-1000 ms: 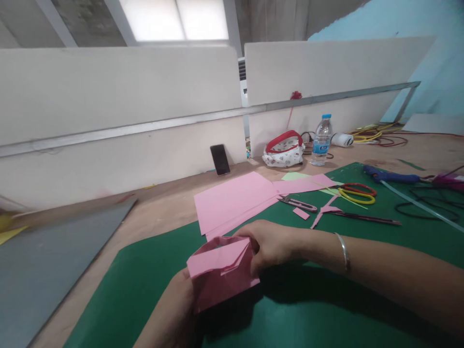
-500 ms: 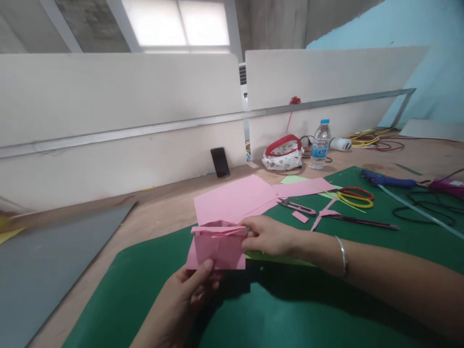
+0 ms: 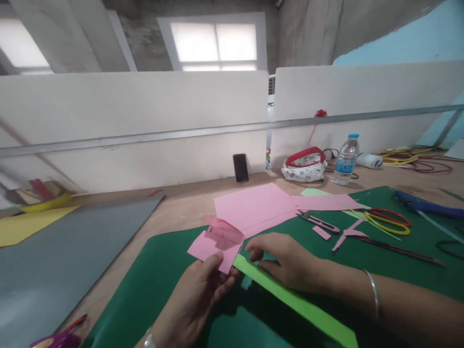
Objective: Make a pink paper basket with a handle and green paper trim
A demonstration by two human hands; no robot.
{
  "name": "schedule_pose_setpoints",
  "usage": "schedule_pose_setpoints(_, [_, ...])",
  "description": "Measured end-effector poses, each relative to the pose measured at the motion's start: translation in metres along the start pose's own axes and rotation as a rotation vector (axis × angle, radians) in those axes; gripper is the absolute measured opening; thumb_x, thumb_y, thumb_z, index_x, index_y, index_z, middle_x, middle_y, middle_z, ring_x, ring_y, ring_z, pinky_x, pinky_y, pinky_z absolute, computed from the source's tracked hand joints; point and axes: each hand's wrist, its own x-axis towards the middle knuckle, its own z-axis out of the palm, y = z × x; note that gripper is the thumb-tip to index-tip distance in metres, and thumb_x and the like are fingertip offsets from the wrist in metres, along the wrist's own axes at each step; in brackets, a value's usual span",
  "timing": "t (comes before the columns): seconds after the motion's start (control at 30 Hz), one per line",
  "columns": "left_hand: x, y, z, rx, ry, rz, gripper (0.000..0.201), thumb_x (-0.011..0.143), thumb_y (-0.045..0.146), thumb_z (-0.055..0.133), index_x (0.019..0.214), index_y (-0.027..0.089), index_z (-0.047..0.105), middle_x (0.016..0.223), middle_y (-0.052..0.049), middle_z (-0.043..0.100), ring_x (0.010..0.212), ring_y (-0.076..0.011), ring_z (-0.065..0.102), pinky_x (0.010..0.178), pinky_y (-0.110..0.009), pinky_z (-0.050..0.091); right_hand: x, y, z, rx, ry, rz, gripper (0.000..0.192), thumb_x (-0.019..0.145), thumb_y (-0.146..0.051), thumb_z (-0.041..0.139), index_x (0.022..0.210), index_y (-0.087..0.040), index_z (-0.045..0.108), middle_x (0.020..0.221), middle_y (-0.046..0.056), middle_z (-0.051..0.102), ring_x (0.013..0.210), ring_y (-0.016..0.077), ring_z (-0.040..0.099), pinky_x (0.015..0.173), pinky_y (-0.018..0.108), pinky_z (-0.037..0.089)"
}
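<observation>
Your left hand (image 3: 197,302) comes up from the bottom edge, palm turned toward you, thumb raised and fingers curled in a pinch. Your right hand (image 3: 286,261) reaches in from the right, forearm stretched across, palm down, fingers bent with their tips pointing left.

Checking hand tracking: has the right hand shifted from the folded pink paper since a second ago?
Yes. The right hand has left the folded pink paper and now rests on a green strip, nearer the person on the green mat.
</observation>
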Motion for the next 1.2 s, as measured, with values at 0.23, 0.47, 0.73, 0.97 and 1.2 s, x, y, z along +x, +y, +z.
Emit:
schedule_pose_setpoints(0.23, [-0.005,-0.009,0.003,0.02,-0.114,-0.023,0.016,0.07,0.019,0.077,0.082,0.013,0.069,0.076,-0.004,0.067,0.062,-0.0103,0.059,0.062,-0.021,0.05,-0.001,0.002,0.011,-0.487,0.183,-0.451,0.02,0.096,-0.018,0.049,0.095,-0.017,0.068,0.077,0.004,0.065,0.071,0.0159,0.053,0.066,0.028,0.04])
schedule_pose_setpoints(0.47, [-0.004,-0.012,0.008,0.098,-0.141,0.114,0.024,0.062,0.019,0.082,0.081,0.012,0.069,0.067,-0.003,0.066,0.056,-0.0106,0.053,0.052,-0.019,0.04,-0.001,-0.002,0.014,-0.635,0.301,-0.461,0.027,0.094,-0.022,0.052,0.074,-0.018,0.07,0.062,0.002,0.051,0.062,0.0155,0.041,0.06,0.03,0.031])
schedule_pose_setpoints(0.73, [-0.005,-0.013,0.01,0.145,-0.189,0.183,0.042,0.059,0.025,0.086,0.095,0.011,0.069,0.077,-0.007,0.072,0.069,-0.019,0.061,0.06,-0.026,0.046,-0.004,-0.002,0.023,-0.51,0.364,-0.299,0.035,0.095,-0.032,0.051,0.066,-0.019,0.067,0.063,0.002,0.051,0.064,0.0152,0.043,0.063,0.031,0.028])
schedule_pose_setpoints(0.97, [-0.001,-0.015,0.004,0.197,-0.188,0.2,0.042,0.057,0.024,0.086,0.094,0.012,0.07,0.076,-0.008,0.074,0.069,-0.0199,0.063,0.059,-0.026,0.047,-0.007,-0.002,0.025,-0.471,0.325,-0.21,0.023,0.088,-0.023,0.054,0.069,-0.019,0.066,0.068,0.002,0.057,0.067,0.0163,0.047,0.065,0.031,0.027])
schedule_pose_setpoints(1.2, [-0.004,-0.01,0.011,0.226,-0.117,0.251,0.039,0.052,0.018,0.087,0.088,0.012,0.073,0.076,-0.01,0.075,0.072,-0.024,0.067,0.062,-0.028,0.051,-0.007,-0.003,0.027,-0.464,0.377,-0.182,0.02,0.081,-0.018,0.056,0.062,-0.016,0.062,0.062,0.002,0.058,0.062,0.0143,0.048,0.062,0.029,0.028])
